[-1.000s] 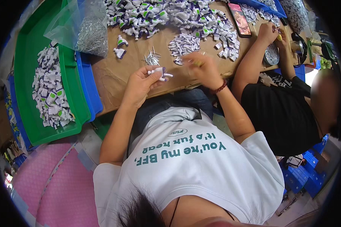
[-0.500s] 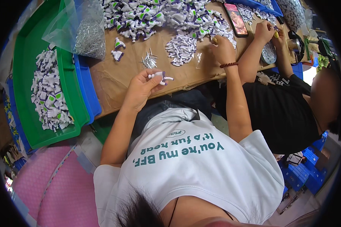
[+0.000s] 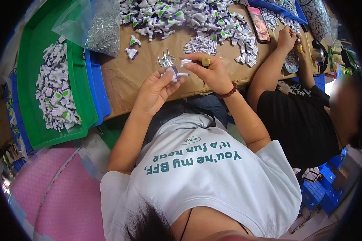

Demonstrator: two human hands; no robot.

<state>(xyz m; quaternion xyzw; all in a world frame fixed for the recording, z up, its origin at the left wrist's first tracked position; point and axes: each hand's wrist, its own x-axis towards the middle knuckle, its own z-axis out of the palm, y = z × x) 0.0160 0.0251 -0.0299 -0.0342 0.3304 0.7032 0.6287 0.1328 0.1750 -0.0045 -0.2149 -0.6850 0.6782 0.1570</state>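
Observation:
My left hand is closed on a small white-and-purple toy figure body, with a white limb sticking out to the right. Close beside it, my right hand pinches a small white toy part between thumb and forefinger. A yellow finger cover sits on one of its fingers. Just beyond both hands lies a small heap of metal pins. Behind the right hand is a pile of slim white-and-purple limbs, and to its right a cluster of small white parts.
A large heap of toy bodies covers the table's far side; two bodies lie apart. At left are a green tray of bodies and a bag of pins. A phone lies right, near a co-worker's hands.
My right hand has come from the piles at the right to beside my left hand, bringing a small white part. The left hand still holds the figure body. The view has shifted slightly.

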